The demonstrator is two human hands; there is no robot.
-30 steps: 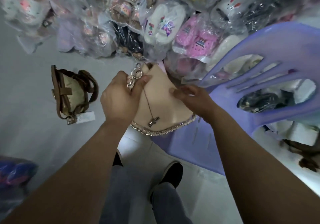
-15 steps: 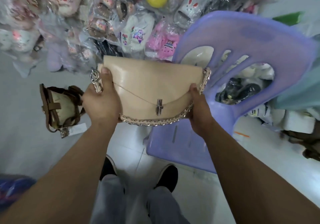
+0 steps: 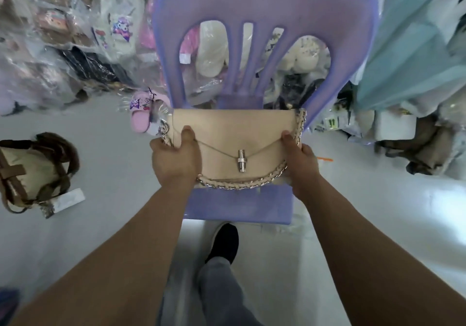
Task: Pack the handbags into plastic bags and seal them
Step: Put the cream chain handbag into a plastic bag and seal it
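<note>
Risks first. The braided beige-and-silver chain strap (image 3: pixel 242 184) hangs loose in a loop under the beige leather envelope-flap handbag (image 3: pixel 234 136). If I push the bag into a plastic bag like this, my guess is the chain snags on the bag mouth or bunches outside it and stops the seal from closing. The silver ring hardware (image 3: pixel 163 131) at the left corner and the silver turn-lock clasp (image 3: pixel 241 160) look hard-edged, so they could puncture thin film if forced. No open, empty plastic bag is visible near me, so one hand will have to let go to fetch one. A one-hand hold at a corner would probably let the bag swing or drop onto the seat of the lavender plastic chair (image 3: pixel 262 48).

Left hand (image 3: pixel 176 156): curled closed on the handbag's left edge, thumb on the front flap, fingers behind, chain links touching under the palm.

Right hand (image 3: pixel 300 159): curled closed on the right edge, thumb on the front face, chain running beside it.

The handbag is upright, flap facing me, held between both hands just above the chair seat; contact with the seat I can't tell. It's not bagged yet.

A second tan-and-brown strapped handbag (image 3: pixel 32 174) lies on the white floor (image 3: pixel 113 164) well to my left, also unbagged, with a white tag (image 3: pixel 68 199) beside it.
</note>
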